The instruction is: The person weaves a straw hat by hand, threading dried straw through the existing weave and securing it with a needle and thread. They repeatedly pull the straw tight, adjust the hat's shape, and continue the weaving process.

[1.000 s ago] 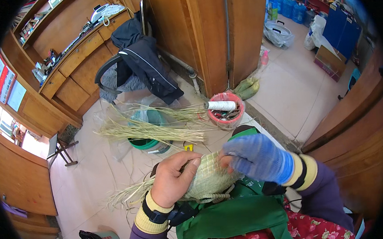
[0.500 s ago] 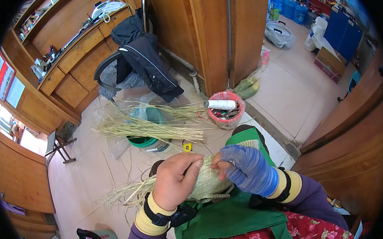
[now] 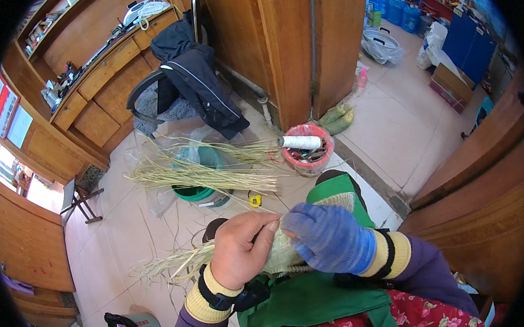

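Note:
A woven piece of pale green straw [image 3: 279,258] lies across my lap on a green apron [image 3: 314,299], its long loose ends [image 3: 175,264] spreading out to the left. Thumb and forefinger of my bare left hand [image 3: 240,247] are pinched together at the weave's upper edge. Close beside those fingertips, my right hand [image 3: 334,237], in a blue knitted glove with bare fingertips, is closed over the weave. What its fingers grip is hidden behind the glove. Part of the weave is covered by both hands.
Long straw stalks [image 3: 214,176] rest across a green bucket [image 3: 194,194] on the tiled floor. A yellow tape measure [image 3: 255,200] lies nearer. A red-rimmed bucket [image 3: 328,159] holds tools and a white thread spool [image 3: 302,142]. A chair with a dark jacket [image 3: 202,88] stands behind.
My right hand has turned over and come down to the left, closer to the left fingertips, hiding its own fingers. My left hand keeps its pinch nearly in place.

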`<state>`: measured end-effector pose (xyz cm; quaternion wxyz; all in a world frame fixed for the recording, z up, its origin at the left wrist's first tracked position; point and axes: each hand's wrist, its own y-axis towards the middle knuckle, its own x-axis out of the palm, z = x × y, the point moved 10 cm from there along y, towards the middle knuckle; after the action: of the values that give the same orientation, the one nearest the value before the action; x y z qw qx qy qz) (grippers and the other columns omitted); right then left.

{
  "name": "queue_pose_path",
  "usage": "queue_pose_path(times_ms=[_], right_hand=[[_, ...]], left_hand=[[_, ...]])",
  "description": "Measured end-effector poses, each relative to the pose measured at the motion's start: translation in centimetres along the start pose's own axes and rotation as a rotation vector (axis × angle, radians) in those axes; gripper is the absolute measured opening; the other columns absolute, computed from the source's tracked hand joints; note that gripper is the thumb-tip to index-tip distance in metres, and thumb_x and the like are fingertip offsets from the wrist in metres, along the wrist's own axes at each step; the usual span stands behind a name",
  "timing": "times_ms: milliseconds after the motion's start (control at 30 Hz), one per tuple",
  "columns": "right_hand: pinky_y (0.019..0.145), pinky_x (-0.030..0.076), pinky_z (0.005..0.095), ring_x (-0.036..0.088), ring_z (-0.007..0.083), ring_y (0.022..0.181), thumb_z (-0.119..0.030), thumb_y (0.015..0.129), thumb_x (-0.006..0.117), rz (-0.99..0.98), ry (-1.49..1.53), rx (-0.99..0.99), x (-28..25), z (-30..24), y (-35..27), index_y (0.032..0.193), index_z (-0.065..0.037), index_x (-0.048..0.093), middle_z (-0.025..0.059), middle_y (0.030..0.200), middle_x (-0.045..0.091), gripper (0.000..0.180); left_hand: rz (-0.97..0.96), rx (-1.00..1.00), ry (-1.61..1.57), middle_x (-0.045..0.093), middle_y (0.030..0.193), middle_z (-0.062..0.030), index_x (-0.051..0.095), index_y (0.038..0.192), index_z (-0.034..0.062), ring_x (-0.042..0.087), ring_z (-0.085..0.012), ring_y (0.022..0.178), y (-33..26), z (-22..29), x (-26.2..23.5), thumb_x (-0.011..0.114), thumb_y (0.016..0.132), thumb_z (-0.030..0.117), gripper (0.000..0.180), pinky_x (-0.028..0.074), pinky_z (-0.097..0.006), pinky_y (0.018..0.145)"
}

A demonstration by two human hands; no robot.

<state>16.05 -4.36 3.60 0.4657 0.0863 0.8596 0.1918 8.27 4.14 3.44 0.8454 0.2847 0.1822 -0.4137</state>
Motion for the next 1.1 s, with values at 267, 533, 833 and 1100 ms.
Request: queue_pose_path(times_ms=[267, 533, 833, 1100], right_hand=[[0.072, 0.056, 0.0391, 0.067, 0.0342, 0.089, -0.015, 0.082, 0.068, 0.228, 0.081, -0.187, -1.5, -0.2, -0.7, 0.109, -0.005, 0.061, 0.0177, 0.104, 0.064, 0.029], [0.075, 0.055, 0.037, 0.067, 0.0321, 0.089, -0.014, 0.086, 0.071, 0.056, 0.073, -0.193, -5.5, -0.5, 0.6, 0.107, -0.005, 0.065, 0.0144, 0.107, 0.065, 0.024], [0.083, 0.051, 0.0334, 0.065, 0.0285, 0.091, -0.01, 0.099, 0.058, -0.475, 0.515, -0.365, 3.0, 1.6, -4.7, 0.116, -0.002, 0.065, 0.0155, 0.106, 0.067, 0.021], [0.084, 0.058, 0.0388, 0.068, 0.0183, 0.085, -0.024, 0.099, 0.062, 0.006, 1.719, 0.541, 1.0, 11.8, 2.8, 0.108, -0.007, 0.062, 0.0061, 0.095, 0.067, 0.019]], left_hand=[[0.02, 0.024, 0.062, 0.067, 0.083, -0.0127, 0.07, 0.101, 0.0015, 0.066, -0.0268, 0.075, -0.4, -0.1, 0.1, 0.066, 0.086, -0.001, 0.016, 0.051, -0.034, 0.067], [-0.092, 0.28, 0.285, 0.061, 0.076, -0.0111, 0.068, 0.101, 0.0039, 0.062, -0.0298, 0.068, -1.0, 5.5, 0.8, 0.069, 0.08, 0.001, 0.021, 0.05, -0.038, 0.061], [-0.387, 0.831, 0.538, 0.052, 0.08, -0.0014, 0.068, 0.105, 0.0067, 0.056, -0.0159, 0.07, -5.1, 12.9, 5.8, 0.064, 0.072, 0.016, 0.034, 0.046, -0.027, 0.054], [-0.353, 0.341, 0.182, 0.054, 0.072, -0.0071, 0.067, 0.103, 0.0064, 0.057, -0.0277, 0.064, -1.1, 9.1, 1.7, 0.071, 0.082, 0.006, 0.021, 0.047, -0.038, 0.057]])
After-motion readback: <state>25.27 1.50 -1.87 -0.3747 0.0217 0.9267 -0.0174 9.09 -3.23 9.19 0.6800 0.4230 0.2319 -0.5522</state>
